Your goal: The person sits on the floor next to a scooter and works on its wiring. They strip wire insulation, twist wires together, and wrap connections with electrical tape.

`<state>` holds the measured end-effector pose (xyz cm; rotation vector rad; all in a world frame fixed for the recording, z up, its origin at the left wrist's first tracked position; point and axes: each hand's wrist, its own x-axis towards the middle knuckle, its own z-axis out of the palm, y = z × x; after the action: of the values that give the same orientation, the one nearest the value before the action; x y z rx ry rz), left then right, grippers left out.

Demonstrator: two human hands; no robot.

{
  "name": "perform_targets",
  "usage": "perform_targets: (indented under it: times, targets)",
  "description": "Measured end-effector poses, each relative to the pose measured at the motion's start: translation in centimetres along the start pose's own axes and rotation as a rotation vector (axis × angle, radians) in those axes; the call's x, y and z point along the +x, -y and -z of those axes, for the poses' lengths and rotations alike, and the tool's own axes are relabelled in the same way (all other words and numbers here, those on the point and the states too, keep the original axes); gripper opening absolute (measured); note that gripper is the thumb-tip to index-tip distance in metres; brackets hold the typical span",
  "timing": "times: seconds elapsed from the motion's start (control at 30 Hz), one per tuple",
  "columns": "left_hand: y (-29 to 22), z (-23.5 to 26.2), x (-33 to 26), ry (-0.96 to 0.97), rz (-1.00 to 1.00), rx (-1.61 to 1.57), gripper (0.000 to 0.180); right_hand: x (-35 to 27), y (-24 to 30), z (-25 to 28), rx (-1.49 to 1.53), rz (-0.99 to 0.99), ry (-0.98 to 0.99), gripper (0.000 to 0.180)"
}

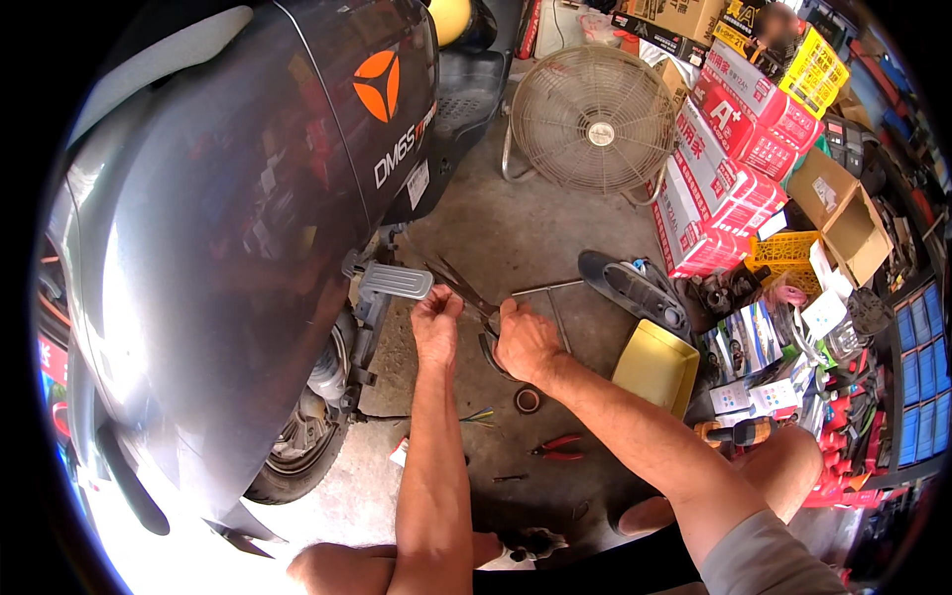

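My left hand (436, 322) is closed in a fist beside the scooter's fold-out footrest (395, 282), pinching something thin that I cannot make out. My right hand (524, 340) grips the handles of dark scissors (464, 290), whose blades point up-left toward the left hand. The two hands nearly touch above the concrete floor. A dark glossy scooter body (248, 218) fills the left side, with its rear wheel (302, 441) low beside my left forearm.
On the floor lie a tape roll (528, 400), red-handled pliers (557, 448), coloured wires (478, 416), a yellow tray (656, 369), a metal rod (547, 289) and a dark plastic panel (633, 290). A floor fan (593, 121) stands behind. Red-and-white cartons (729, 159) and boxes crowd the right.
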<state>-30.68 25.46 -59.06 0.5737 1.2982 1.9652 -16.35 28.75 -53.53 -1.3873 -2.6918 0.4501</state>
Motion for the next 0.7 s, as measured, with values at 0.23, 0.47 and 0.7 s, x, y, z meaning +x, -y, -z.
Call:
perform_targets:
  times: [0.23,0.47,0.7]
  targets:
    - [-0.4,-0.6,-0.1,-0.022,0.017,-0.019,0.013,0.0,-0.2,-0.1,0.035,0.001,-0.045,0.029]
    - [-0.2,-0.9,0.0,-0.018,0.043,-0.005,0.013,0.5,-1.1,-1.3,0.028,0.005,-0.125,0.031]
    - [-0.1,-0.9,0.0,-0.051,0.048,-0.042,0.013,0.6,-1.0,-1.2,0.045,0.029,-0.15,0.029]
